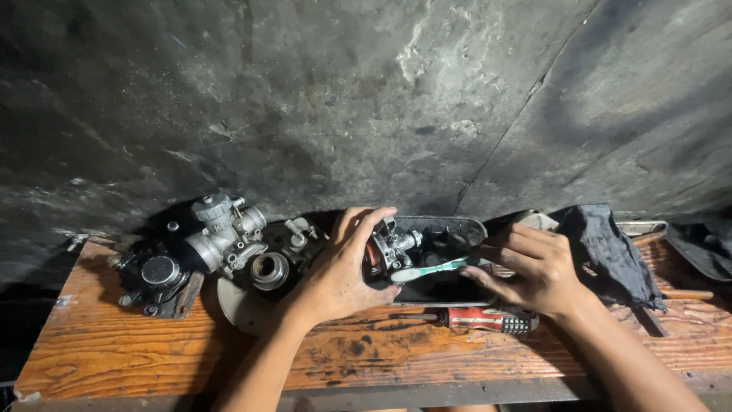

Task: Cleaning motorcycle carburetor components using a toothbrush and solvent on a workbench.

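I keep my left hand (pixel 339 275) clamped on the small metal carburettor part (pixel 390 246) over the dark tray (pixel 457 226), right-hand fingers (pixel 503 255) pinching the green toothbrush (pixel 431 269), and I judge short, light strokes scrub it best.

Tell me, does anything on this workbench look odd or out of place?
A pale green toothbrush stands out among the greasy engine parts: the right hand holds it against a small metal carburettor part that the left hand grips over a dark oval tray. The orange wooden bench is stained with black smears.
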